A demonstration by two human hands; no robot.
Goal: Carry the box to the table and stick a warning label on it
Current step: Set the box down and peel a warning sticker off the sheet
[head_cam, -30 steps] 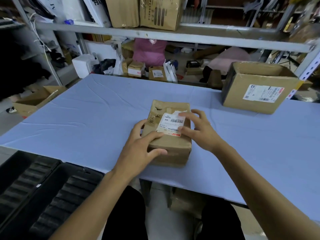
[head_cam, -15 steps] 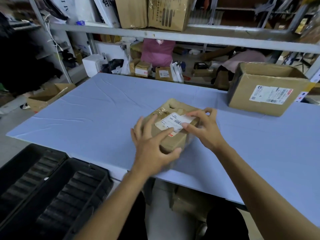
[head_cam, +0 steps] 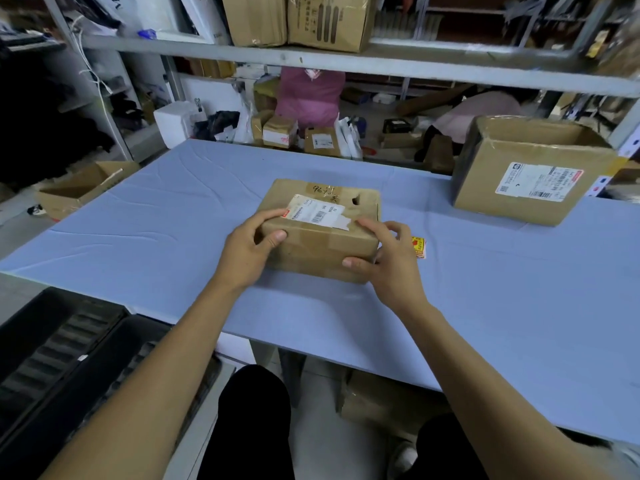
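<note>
A small brown cardboard box (head_cam: 320, 251) with a white shipping label on top lies flat on the blue-covered table (head_cam: 519, 306), its long side across my view. My left hand (head_cam: 247, 251) grips its near left corner, thumb on the front face. My right hand (head_cam: 389, 263) holds the near right corner, fingers over the top edge. A yellow and red warning label (head_cam: 419, 247) lies on the table just right of the box, partly hidden behind my right hand.
A larger open cardboard box (head_cam: 530, 171) stands at the table's far right. Behind the table are several small parcels (head_cam: 280, 131), a metal shelf (head_cam: 346, 58) with cartons, and two people in pink. Black trays (head_cam: 69, 358) sit at lower left. An open carton (head_cam: 79, 190) lies on the floor, left.
The box has been turned about a quarter turn, so its long side now runs left to right. Both hands shifted to its near corners. The warning label has come into view.
</note>
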